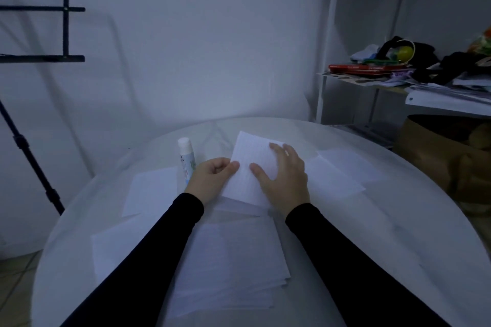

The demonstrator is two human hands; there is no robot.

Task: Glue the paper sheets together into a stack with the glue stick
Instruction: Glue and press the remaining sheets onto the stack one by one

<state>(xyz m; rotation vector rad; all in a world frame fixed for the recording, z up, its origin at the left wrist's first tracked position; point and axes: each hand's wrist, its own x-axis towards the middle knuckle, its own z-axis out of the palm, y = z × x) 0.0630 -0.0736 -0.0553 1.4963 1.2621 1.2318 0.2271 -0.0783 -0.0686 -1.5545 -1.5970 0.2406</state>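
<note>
A small white paper sheet (248,156) lies tilted at the middle of the round white table (398,220). My left hand (212,180) pinches its left edge between thumb and fingers. My right hand (284,175) lies flat on the sheet's right half, fingers spread. The glue stick (186,159) stands upright with its white cap on, just left of my left hand. More white sheets lie around: one at the left (151,191), some at the right (334,178), and a loose stack (233,260) near me between my black sleeves.
A black stand with a tripod leg (32,162) is at the left by the wall. A white shelf (398,79) piled with books, papers and dark cloth stands at the right. A brown paper bag (446,156) sits below it.
</note>
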